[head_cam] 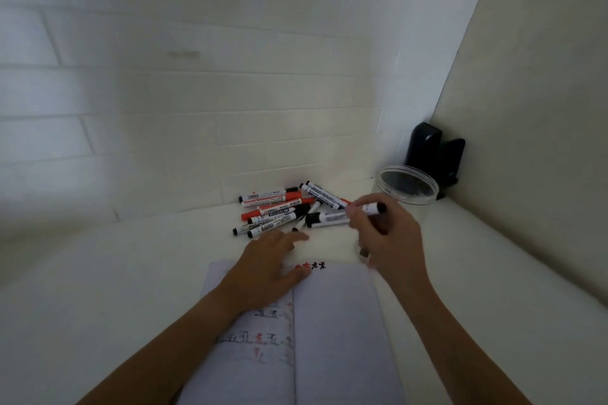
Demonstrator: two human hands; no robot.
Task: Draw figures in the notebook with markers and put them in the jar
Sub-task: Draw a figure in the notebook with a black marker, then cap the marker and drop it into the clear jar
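Right hand (386, 233): fingers (357, 212) pinch a black-capped marker (373, 208), held level above the counter (131, 273), cap end toward 3 o'clock; left hand (268, 268): fingers (292, 238) straight and lightly spread, palm flat on the notebook (332, 322), pointing to 1 o'clock; small red and black figures (311, 266) at the page's top edge, just beside the left thumb; loose marker pile (279, 210) at 12 o'clock of the notebook; clear jar (408, 189) at 2 o'clock, near a black device (431, 148) in the corner.
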